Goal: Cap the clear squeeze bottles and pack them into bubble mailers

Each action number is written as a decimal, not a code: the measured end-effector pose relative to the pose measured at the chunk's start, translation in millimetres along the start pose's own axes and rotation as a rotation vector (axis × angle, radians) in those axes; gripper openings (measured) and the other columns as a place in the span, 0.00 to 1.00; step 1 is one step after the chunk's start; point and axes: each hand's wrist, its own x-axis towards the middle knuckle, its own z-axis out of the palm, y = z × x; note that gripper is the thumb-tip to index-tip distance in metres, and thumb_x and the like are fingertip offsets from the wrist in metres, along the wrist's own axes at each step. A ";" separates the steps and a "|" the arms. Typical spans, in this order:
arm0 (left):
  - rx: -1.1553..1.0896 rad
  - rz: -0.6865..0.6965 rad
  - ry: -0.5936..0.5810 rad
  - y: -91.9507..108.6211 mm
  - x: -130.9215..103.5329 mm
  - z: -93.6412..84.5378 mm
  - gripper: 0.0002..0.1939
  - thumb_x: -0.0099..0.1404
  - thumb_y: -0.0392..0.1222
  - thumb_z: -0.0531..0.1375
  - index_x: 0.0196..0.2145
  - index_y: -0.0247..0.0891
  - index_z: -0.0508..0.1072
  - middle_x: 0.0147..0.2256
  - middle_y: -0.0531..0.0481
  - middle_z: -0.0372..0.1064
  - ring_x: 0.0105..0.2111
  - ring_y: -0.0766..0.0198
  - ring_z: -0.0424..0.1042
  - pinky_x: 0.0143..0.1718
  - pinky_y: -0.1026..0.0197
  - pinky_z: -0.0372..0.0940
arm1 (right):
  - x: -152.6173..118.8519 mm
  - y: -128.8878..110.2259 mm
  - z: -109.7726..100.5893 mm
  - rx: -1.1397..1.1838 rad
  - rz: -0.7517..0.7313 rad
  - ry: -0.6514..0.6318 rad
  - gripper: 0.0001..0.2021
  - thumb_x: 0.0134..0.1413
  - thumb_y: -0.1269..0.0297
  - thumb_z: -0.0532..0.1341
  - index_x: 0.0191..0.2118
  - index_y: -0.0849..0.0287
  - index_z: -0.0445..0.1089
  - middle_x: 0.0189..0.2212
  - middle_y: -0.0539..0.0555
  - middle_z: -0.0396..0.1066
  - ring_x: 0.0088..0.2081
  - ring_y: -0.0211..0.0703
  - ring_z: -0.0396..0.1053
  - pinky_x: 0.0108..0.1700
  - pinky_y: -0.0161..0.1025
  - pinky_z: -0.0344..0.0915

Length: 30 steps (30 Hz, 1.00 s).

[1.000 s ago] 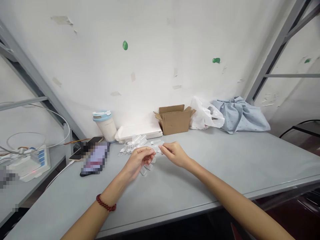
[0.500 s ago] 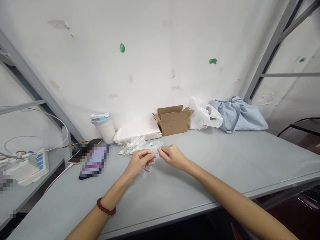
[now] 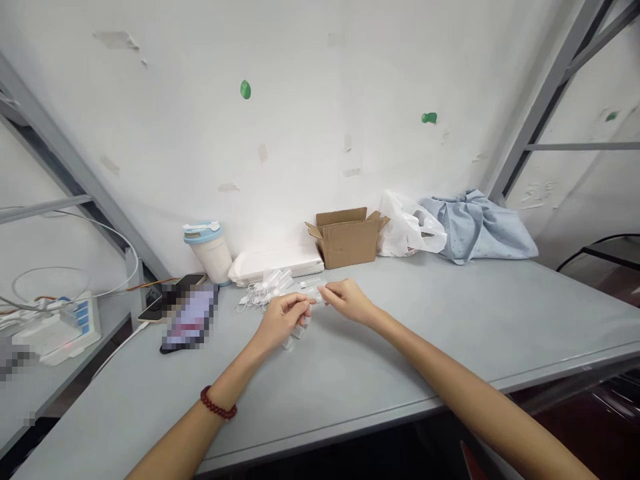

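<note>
My left hand (image 3: 284,319), a dark red beaded bracelet (image 3: 218,404) on its wrist, is closed in a pinch over the middle of the table. Just to its right, with a small gap between the fingertips, my right hand (image 3: 350,300) is pinched shut too. Whatever lies between the fingers is too small to make out. Clear plastic pieces (image 3: 295,337) show below the left fingers; whether they are held or lie on the table I cannot tell. Behind the hands lies a pile of clear tube-like plastic pieces with thin white loops (image 3: 267,288).
Along the wall stand a lidded cup (image 3: 211,257), a white flat stack (image 3: 275,262), an open cardboard box (image 3: 349,241), a white plastic bag (image 3: 407,230) and a light blue cloth (image 3: 480,227). A phone (image 3: 173,298) and a blurred purple item (image 3: 190,319) lie at left on the grey table (image 3: 450,320).
My fingertips have drawn slightly apart, the right hand shifting a little to the right and up. The view has tilted slightly. Both hands remain pinched.
</note>
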 end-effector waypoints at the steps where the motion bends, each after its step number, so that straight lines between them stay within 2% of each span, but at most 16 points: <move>1: -0.015 -0.006 0.012 -1.0 1.0 -0.2 0.11 0.55 0.43 0.56 0.27 0.34 0.74 0.21 0.52 0.66 0.19 0.70 0.61 0.21 0.67 0.56 | 1.1 1.3 -3.0 0.013 0.018 0.015 0.20 0.57 0.61 0.48 0.16 0.61 0.57 0.12 0.45 0.51 0.18 0.30 0.48 0.24 0.31 0.47; 6: -0.025 -0.024 0.011 -1.4 2.7 -1.6 0.13 0.56 0.46 0.56 0.29 0.34 0.74 0.22 0.52 0.65 0.19 0.71 0.61 0.20 0.67 0.55 | 1.6 2.2 -6.9 0.027 0.039 0.028 0.21 0.58 0.59 0.48 0.16 0.61 0.58 0.12 0.44 0.49 0.18 0.30 0.48 0.23 0.31 0.47; 11: 0.000 -0.026 -0.009 -1.3 -0.9 2.8 0.15 0.57 0.49 0.57 0.21 0.34 0.70 0.17 0.54 0.62 0.17 0.71 0.59 0.19 0.68 0.54 | -2.1 -4.3 3.7 -0.022 -0.024 -0.005 0.20 0.57 0.62 0.48 0.16 0.60 0.55 0.13 0.44 0.49 0.17 0.30 0.46 0.23 0.31 0.45; 18: 0.022 0.006 0.013 -0.2 -9.8 8.4 0.16 0.59 0.50 0.56 0.22 0.35 0.69 0.15 0.54 0.61 0.16 0.71 0.59 0.20 0.67 0.55 | -8.0 -15.0 10.5 0.055 0.061 0.112 0.22 0.59 0.60 0.46 0.14 0.59 0.51 0.11 0.45 0.48 0.16 0.30 0.48 0.22 0.31 0.47; 24: 0.011 -0.008 -0.008 2.6 -10.9 8.3 0.15 0.57 0.48 0.57 0.19 0.35 0.68 0.16 0.54 0.61 0.16 0.71 0.60 0.20 0.67 0.55 | -9.2 -15.5 12.3 0.040 0.034 0.098 0.22 0.58 0.59 0.46 0.15 0.58 0.46 0.12 0.45 0.46 0.16 0.30 0.46 0.22 0.32 0.47; 30: -0.154 -0.049 -0.007 5.2 -5.2 2.9 0.20 0.58 0.54 0.54 0.27 0.33 0.72 0.22 0.49 0.68 0.19 0.68 0.64 0.21 0.64 0.58 | -5.1 -18.4 9.0 0.103 0.060 0.129 0.22 0.58 0.57 0.45 0.15 0.59 0.48 0.13 0.45 0.46 0.18 0.30 0.46 0.21 0.31 0.46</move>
